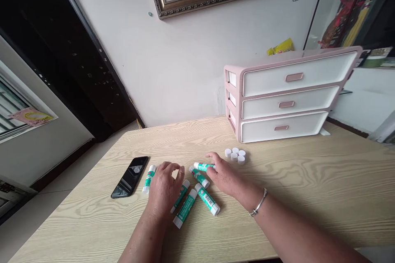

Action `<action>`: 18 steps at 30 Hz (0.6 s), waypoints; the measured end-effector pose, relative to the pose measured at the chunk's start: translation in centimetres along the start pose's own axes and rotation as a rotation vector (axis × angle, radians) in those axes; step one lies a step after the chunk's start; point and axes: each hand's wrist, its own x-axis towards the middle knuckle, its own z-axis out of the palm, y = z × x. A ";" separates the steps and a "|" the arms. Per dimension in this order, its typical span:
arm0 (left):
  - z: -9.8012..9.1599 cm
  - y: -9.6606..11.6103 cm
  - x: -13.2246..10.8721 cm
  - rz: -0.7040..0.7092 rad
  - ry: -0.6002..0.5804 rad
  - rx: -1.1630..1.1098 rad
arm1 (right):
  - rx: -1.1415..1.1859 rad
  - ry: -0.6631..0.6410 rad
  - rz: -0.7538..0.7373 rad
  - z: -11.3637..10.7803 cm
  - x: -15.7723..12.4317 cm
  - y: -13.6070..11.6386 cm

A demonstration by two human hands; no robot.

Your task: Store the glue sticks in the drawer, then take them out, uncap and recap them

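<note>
Several white-and-green glue sticks [199, 176] lie scattered on the light wood-grain table [92, 222]. My left hand [163, 189] hangs just over them with its fingers curled and apart, holding nothing visible. It sits between one stick [149, 178] and another [180, 196]. My right hand [224, 174] reaches across the table, its fingers over the end of a stick [203, 167]. I cannot tell whether they grip it. Just beyond that hand, a small cluster of white round caps [235, 155] stands on the table.
A black smartphone [129, 176] lies face up left of the sticks. A pink-and-white three-drawer organizer [285, 98] stands at the table's back right, against a white wall. The table's left edge [66, 197] drops to the floor. A silver bangle [258, 202] circles my right wrist.
</note>
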 end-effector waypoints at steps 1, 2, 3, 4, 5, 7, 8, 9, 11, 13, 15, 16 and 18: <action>0.0 0.4 0.0 0.015 -0.008 -0.060 | 0.085 0.008 -0.020 0.1 0.1 0.1; -0.1 0.8 0.0 0.026 -0.023 -0.119 | 0.177 0.008 -0.047 0.2 0.1 0.1; -0.2 1.2 0.1 0.035 -0.042 -0.180 | 0.267 0.001 -0.083 0.3 0.0 0.0; -0.3 1.6 0.1 0.041 -0.063 -0.246 | 0.347 -0.018 -0.122 0.4 -0.1 -0.1; -0.5 1.9 0.1 0.045 -0.088 -0.320 | 0.408 -0.043 -0.162 0.5 -0.2 -0.3; -0.8 2.4 0.0 0.032 -0.139 -0.477 | 0.465 -0.103 -0.235 0.7 -0.7 -0.7; -1.0 2.6 0.0 0.017 -0.165 -0.554 | 0.468 -0.129 -0.263 0.9 -0.9 -0.9; -1.2 2.7 -0.1 0.001 -0.191 -0.626 | 0.466 -0.153 -0.292 1.0 -1.1 -1.1; -1.4 2.8 -0.3 -0.038 -0.232 -0.754 | 0.433 -0.168 -0.349 1.1 -1.1 -1.0; -1.5 2.7 -0.5 -0.100 -0.239 -0.838 | 0.323 -0.104 -0.377 0.8 -0.8 -0.5; -1.5 2.3 -0.5 -0.186 -0.209 -0.911 | 0.128 0.034 -0.364 0.0 -0.2 0.5; -1.4 2.0 -0.5 -0.233 -0.193 -0.957 | 0.014 0.116 -0.345 -0.5 0.2 1.1; -1.2 1.7 -0.5 -0.315 -0.150 -1.022 | -0.219 0.252 -0.305 -1.7 0.8 2.1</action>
